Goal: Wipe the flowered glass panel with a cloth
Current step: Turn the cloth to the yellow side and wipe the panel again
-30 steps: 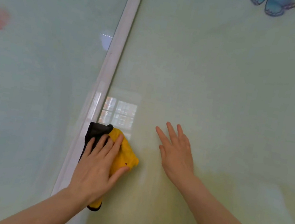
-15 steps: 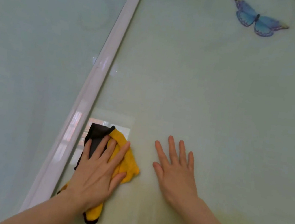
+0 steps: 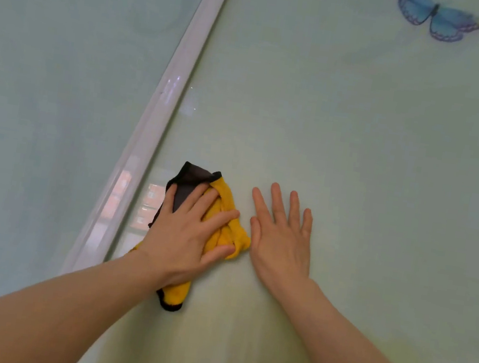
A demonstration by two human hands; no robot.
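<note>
Here, head view, the only one supplied.

Item: cloth (image 3: 222,228), yellow with a dark face and dark edging, bunched rather than folded flat. It lies under the left hand (image 3: 184,235), pressed against the glass panel (image 3: 361,137), one corner poking out beyond the fingertips and a tail hanging out below the wrist. Judged soft, light and limp; it should slide easily on glass and needs no pinch, only a flat palm bearing on its bulk. The loose tail may drag or fold under during a stroke.

Item: left hand. Fingers straight and fanned over the cloth, thumb along its right edge; pressing, not clutching.

Item: right hand (image 3: 280,242). Flat on bare glass just beside the cloth, fingers spread, holding nothing. The cloth's right corner looks to reach the thumb side of this hand; actual touch cannot be confirmed.

Item: glass panel. Pale green, glossy, rigid. Judged brittle under a sharp knock, so the bracing hand should lean evenly.

Item: frame strip (image 3: 162,109), white, running just left of the left hand, separating a second pane (image 3: 44,92).

Item: butterfly print (image 3: 436,18), blue, well beyond the right hand's fingertips, its upper edge cut off.

Not determinable: any flowers, beyond a faint pink blur at the far left edge; dirt or streaks on the glass; the cloth's full outline beneath the palm; the panel's far limits.
</note>
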